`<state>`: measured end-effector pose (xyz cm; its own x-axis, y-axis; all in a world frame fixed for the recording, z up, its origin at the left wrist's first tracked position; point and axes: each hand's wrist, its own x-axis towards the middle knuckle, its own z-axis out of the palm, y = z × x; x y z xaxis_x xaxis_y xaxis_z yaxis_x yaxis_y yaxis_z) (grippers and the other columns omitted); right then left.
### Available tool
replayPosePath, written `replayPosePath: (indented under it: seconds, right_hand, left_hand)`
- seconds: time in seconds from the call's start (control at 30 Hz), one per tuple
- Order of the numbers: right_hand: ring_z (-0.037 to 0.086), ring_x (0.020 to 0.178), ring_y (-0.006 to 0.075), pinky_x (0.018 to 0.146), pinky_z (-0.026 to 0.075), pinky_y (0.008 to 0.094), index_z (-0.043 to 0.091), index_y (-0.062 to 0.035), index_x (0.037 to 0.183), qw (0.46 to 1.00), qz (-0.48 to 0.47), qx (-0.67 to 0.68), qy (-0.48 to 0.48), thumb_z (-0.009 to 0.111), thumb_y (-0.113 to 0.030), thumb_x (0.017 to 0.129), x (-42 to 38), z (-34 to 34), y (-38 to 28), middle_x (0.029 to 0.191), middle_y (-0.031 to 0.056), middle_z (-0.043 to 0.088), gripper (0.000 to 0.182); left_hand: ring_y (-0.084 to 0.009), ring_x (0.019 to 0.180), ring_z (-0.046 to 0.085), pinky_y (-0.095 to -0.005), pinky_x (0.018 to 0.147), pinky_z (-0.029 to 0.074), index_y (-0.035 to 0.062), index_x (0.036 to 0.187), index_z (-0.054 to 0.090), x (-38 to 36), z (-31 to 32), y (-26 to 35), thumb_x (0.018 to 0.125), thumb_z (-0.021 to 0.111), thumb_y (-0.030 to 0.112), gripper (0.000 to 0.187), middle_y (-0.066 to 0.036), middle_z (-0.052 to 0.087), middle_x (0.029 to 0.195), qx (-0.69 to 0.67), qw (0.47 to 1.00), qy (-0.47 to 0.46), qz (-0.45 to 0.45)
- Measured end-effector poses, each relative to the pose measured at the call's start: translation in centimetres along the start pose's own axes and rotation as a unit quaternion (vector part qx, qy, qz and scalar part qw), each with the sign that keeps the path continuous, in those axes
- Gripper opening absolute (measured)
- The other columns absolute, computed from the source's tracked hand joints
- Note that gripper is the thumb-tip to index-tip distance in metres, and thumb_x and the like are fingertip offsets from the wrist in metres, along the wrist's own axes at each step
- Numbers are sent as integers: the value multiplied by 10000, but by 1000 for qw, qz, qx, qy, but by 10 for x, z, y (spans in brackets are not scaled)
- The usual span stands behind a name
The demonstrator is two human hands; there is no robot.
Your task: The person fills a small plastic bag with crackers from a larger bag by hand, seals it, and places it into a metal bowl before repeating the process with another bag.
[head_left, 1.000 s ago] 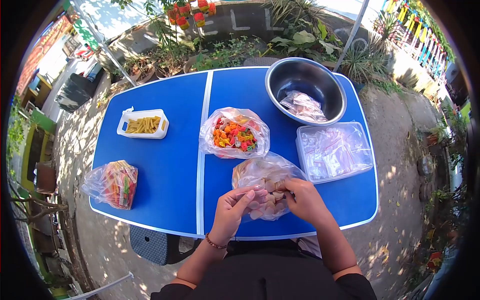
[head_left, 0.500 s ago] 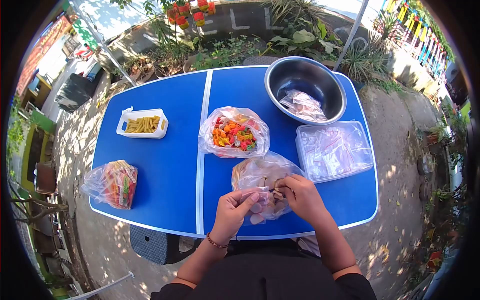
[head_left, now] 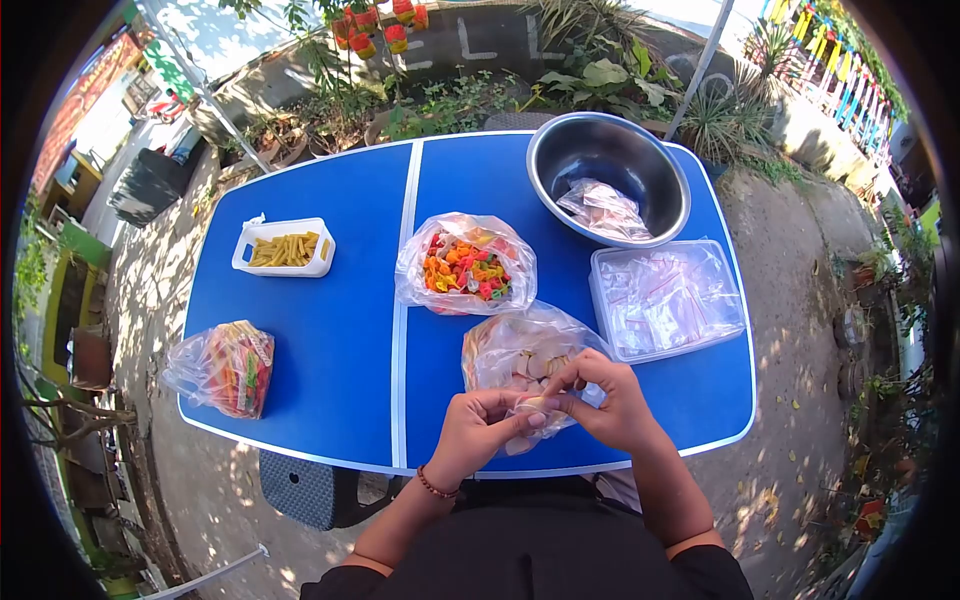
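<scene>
Here, in the head view, my left hand (head_left: 478,432) and right hand (head_left: 610,400) are meeting at the near edge of the blue bench (head_left: 330,330), each grip pinching shut on a small bag (head_left: 530,408). The big bag of pale chips (head_left: 520,355) is lying just beyond, touching them.

Centre of frame: clear plastic bag of orange, red and green snack pieces (head_left: 466,263) on the blue folding table (head_left: 330,340). Upper left: white rectangular plastic tub of yellow stick snacks (head_left: 284,247). Lower left: clear bag of striped wafers (head_left: 225,365). Upper right: round steel bowl (head_left: 610,178) holding small filled packets (head_left: 604,209). Right: clear lidded box of little zip bags (head_left: 666,298).
</scene>
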<state>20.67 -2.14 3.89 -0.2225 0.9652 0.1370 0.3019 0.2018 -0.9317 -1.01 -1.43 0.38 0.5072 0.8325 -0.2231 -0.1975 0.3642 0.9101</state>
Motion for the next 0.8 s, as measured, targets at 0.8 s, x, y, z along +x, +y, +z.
replayPosePath:
  seconds: [0.8]
  right_hand:
    - [672,804,390,723,545,473,666,-36,894,964,49,-254,-54,658,-103,842,-9,28,35,812,183,677,86]
  left_hand:
    - [-269,1062,706,-402,932,596,-106,1237,584,10,-7,-9,1070,512,240,391,-226,682,1197,-98,993,67,20]
